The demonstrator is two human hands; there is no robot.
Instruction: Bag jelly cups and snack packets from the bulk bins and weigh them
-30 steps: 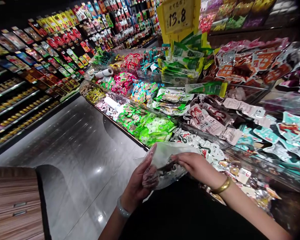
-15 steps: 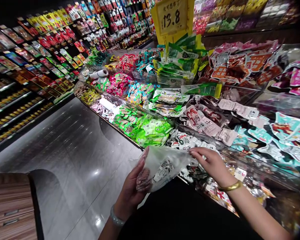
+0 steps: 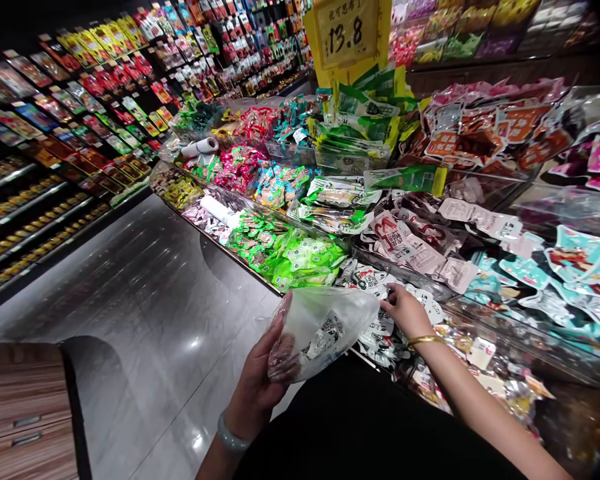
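Near the bin edge: left hand (image 3: 260, 380) clamped on clear bag (image 3: 325, 327); right hand (image 3: 403, 308) pinching white packets (image 3: 380, 283). Risk: loosely held bag mouth may sag, spilling contents.

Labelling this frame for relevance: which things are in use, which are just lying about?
In use:
- left hand, grip on clear plastic bag
- right hand, reaching into white snack packets

Lying about:
- green packets
- price sign
- bag roll
- teal packets
- wall shelves

Bare forearms, pale bangle at left hand (image 3: 260, 380), gold bangle at right hand (image 3: 404, 310)
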